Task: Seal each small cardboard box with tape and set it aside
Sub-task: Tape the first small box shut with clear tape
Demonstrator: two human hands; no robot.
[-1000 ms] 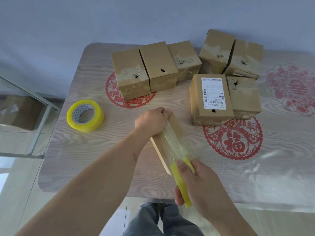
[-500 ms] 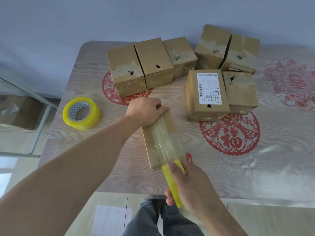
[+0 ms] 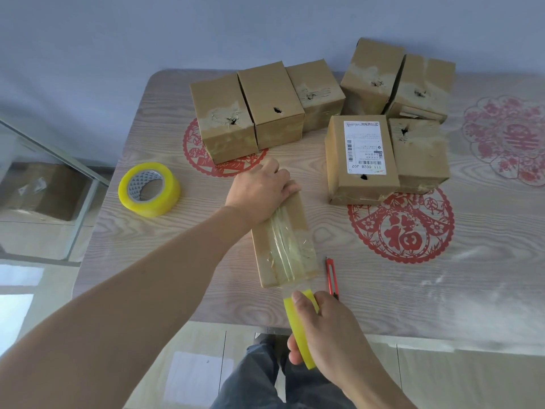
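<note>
On the wooden table (image 3: 165, 240), near its front edge, your left hand (image 3: 259, 193) grips the far end of a small cardboard box (image 3: 284, 240) lying flat. Your right hand (image 3: 327, 329) clutches a yellow tape roll (image 3: 298, 323), its clear strip running along the box top. Just right of the box lies a red cutter (image 3: 332, 277); a second tape roll (image 3: 149, 188) sits to the left, seven boxes (image 3: 362, 160) beyond.

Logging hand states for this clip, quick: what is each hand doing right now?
Left hand: grips the far end of the box being taped.
Right hand: holds the yellow tape roll, strip stretched onto the box.
</note>
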